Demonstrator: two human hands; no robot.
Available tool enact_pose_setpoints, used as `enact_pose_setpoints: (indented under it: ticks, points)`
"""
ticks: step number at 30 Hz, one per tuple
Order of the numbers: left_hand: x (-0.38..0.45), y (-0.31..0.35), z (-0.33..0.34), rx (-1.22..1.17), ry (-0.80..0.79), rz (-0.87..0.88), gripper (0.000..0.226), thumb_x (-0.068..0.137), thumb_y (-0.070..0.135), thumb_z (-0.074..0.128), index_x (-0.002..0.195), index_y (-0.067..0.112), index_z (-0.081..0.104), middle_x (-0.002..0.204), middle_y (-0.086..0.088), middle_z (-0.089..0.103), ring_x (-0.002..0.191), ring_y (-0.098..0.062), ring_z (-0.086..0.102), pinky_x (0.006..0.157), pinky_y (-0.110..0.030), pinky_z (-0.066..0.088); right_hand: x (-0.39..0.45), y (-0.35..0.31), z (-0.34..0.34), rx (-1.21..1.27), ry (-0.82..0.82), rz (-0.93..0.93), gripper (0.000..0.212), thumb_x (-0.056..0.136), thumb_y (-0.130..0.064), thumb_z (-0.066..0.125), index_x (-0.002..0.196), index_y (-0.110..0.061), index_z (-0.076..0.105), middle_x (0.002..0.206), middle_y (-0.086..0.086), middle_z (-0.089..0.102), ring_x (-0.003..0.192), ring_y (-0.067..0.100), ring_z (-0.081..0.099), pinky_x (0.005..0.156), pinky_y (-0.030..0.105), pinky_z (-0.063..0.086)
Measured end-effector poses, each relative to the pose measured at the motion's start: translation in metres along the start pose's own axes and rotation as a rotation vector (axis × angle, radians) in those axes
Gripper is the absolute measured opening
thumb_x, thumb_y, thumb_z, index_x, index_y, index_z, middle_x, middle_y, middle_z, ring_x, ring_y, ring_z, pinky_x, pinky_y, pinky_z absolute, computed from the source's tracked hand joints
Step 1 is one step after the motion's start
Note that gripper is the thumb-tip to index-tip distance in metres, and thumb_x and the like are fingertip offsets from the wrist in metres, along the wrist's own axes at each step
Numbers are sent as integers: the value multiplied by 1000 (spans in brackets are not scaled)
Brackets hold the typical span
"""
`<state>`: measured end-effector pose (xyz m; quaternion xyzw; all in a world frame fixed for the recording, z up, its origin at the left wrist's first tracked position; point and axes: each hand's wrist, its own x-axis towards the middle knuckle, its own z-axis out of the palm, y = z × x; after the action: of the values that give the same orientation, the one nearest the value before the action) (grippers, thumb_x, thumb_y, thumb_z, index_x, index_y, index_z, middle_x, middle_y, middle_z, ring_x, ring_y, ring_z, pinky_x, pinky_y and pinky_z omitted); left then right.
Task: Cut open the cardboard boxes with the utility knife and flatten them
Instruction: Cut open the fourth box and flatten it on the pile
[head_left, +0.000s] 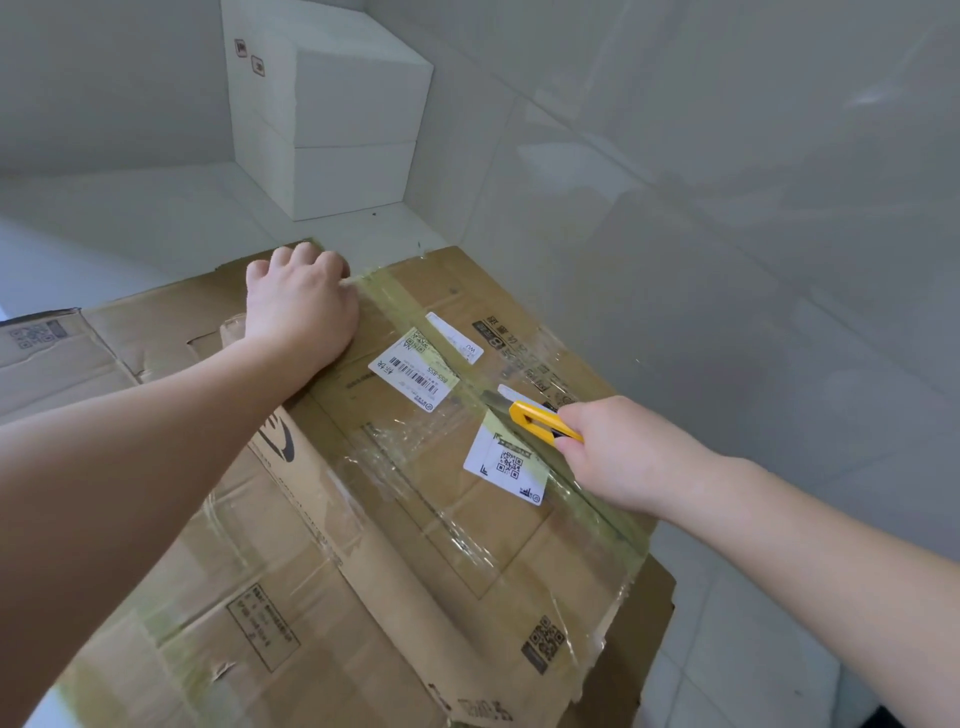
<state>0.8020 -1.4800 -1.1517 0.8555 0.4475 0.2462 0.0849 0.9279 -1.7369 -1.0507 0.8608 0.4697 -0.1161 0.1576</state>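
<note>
Two hands share the work on one large cardboard box, which lies on the pale tiled floor with its taped top face up. The left hand rests knuckles-up near the far edge, fingers curled down against the cardboard beside the tape, holding nothing; it probably presses there to keep the panel from sliding under the pull of the blade. The right hand wraps its fingers round the yellow utility knife, blade pointing away and laid into the yellowish tape seam that runs down the middle (between a barcode label and a QR sticker). Another flat carton lies at left; white boxes stand stacked in the corner
</note>
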Motion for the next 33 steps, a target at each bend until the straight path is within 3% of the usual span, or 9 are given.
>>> enact_pose_setpoints:
  ticks: [3, 7, 9, 14, 22, 25, 29, 33]
  points:
    - [-8, 14, -3, -27, -11, 234, 29, 91, 20, 46, 111, 12, 66, 116, -10, 61, 113, -33, 49, 101, -42, 29, -6, 4, 2, -24, 6, -6, 23, 98, -31, 41, 82, -15, 46, 69, 1, 46, 54, 18, 42, 46, 28, 28]
    - [-29, 53, -4, -138, -321, 656, 39, 85, 11, 49, 120, 19, 65, 122, -1, 59, 118, -23, 49, 102, -33, 31, -10, 8, 5, -39, 3, -9, 23, 98, -31, 41, 84, -14, 49, 73, 3, 49, 58, 21, 46, 48, 28, 31]
    - [-38, 72, -1, -106, -404, 758, 41, 84, 12, 50, 122, 23, 62, 123, 3, 56, 120, -20, 47, 100, -30, 31, -13, 10, 6, -41, -5, -5, 23, 98, -31, 41, 85, -14, 50, 74, 3, 50, 60, 22, 47, 49, 28, 32]
    - [-46, 90, 1, -128, -448, 717, 40, 85, 6, 45, 117, 23, 61, 121, 5, 52, 116, -15, 42, 92, -21, 26, -23, 16, 9, -68, -47, 3, 23, 99, -30, 41, 83, -16, 47, 73, 2, 47, 59, 20, 45, 49, 28, 31]
    - [-50, 93, 10, -221, -424, 738, 36, 78, -1, 46, 102, 17, 65, 107, 3, 57, 108, -19, 48, 92, -25, 31, -43, 30, 10, -115, -70, -11, 22, 99, -30, 39, 82, -18, 46, 71, 0, 47, 57, 19, 44, 48, 29, 31]
    - [-56, 102, 13, -208, -447, 777, 32, 81, 3, 49, 104, 18, 66, 106, 4, 57, 108, -19, 49, 95, -32, 37, -51, 37, 13, -134, -100, -3, 22, 99, -30, 40, 84, -18, 49, 72, 0, 49, 58, 17, 44, 48, 29, 31]
    - [-68, 119, 13, -212, -450, 864, 30, 82, 5, 51, 106, 17, 66, 106, 3, 58, 107, -19, 49, 87, -27, 38, -67, 45, 21, -106, -111, 27, 20, 99, -31, 40, 84, -19, 46, 71, -1, 45, 57, 15, 42, 48, 29, 30]
    - [-74, 129, 13, -186, -462, 894, 38, 78, 3, 49, 107, 20, 66, 101, 3, 57, 104, -20, 50, 88, -33, 42, -82, 55, 24, -101, -98, 37, 20, 99, -33, 39, 86, -20, 45, 70, -2, 43, 57, 15, 42, 47, 28, 29]
